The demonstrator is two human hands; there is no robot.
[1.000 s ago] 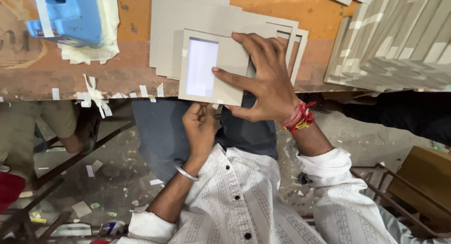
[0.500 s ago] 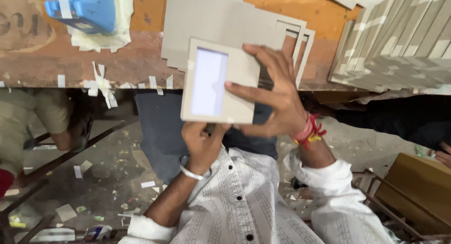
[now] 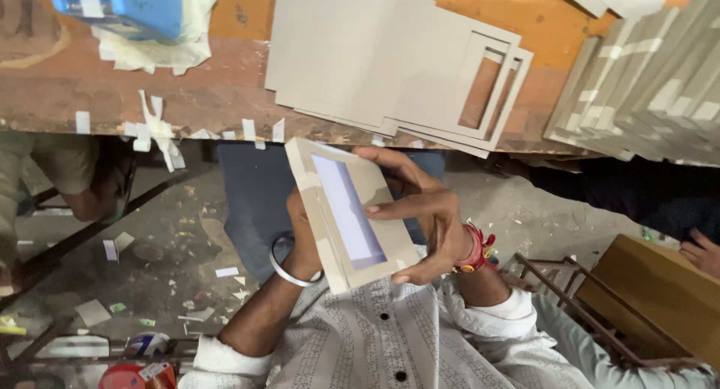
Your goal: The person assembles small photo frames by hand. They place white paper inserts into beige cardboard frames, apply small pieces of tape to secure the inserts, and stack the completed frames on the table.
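Head view: both hands are holding a grey card frame (image 3: 346, 213) with a pale window, off the table edge and close above the lap. Its long axis is running from 11 o'clock to 5 o'clock. The left hand (image 3: 304, 239) is gripping from under the 9 o'clock long edge, mostly hidden. The right hand (image 3: 420, 209) is clasping the 3 o'clock edge, fingers (image 3: 390, 205) lying across the face. A stack of cards (image 3: 390, 59) is lying on the table (image 3: 225, 97) at 12 o'clock.

Workshop: worn workbench (image 3: 187, 97), stacked cardboard frames (image 3: 645, 82), tape scraps (image 3: 154, 127).
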